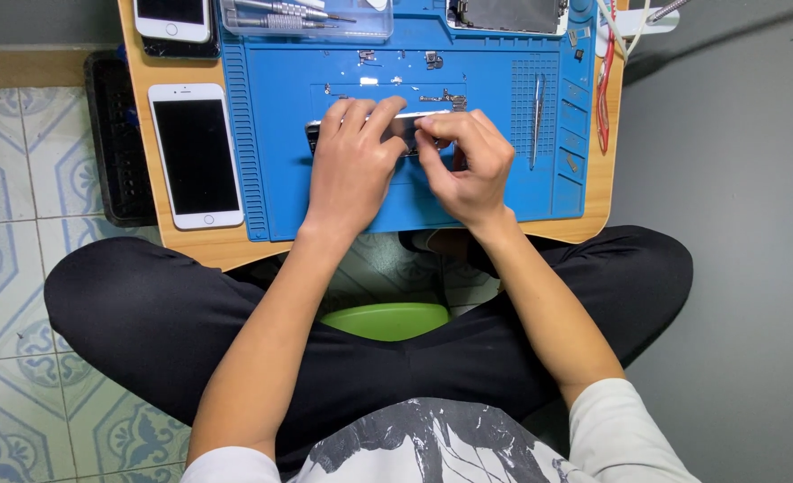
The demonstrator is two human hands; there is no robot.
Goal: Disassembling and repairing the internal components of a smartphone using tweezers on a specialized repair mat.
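Phone body (pixel 402 131), dark and mostly hidden under your fingers, lies crosswise in the middle of the blue repair mat (pixel 280 179), and that mat covers most of the small wooden table (pixel 146 224) across your lap. The mat's raised edge and ribbed side pockets look meant to keep small parts from rolling off, which would explain why the loose screws and brackets (pixel 432 97) sit on it just beyond your hands.

To the mat's left, a white phone (pixel 196 154) rests face up on the bare wood, set well apart from the work. A second white phone (pixel 173 18) lies at the table's far corner, beside a clear tray of screwdrivers (pixel 302 18).

Your left hand (pixel 351 165) is pressed down over the body's left end, fingers curled on it, apparently to pin it flat. Your right hand (pixel 468 165) meets it from the other side, thumb and fingertips pinched together at the body's upper edge; whether they grip a small part there is too fine to tell. The two hands touch.

Tweezers (pixel 537 121) lie straight in the mat's right-hand channel, near your right hand.
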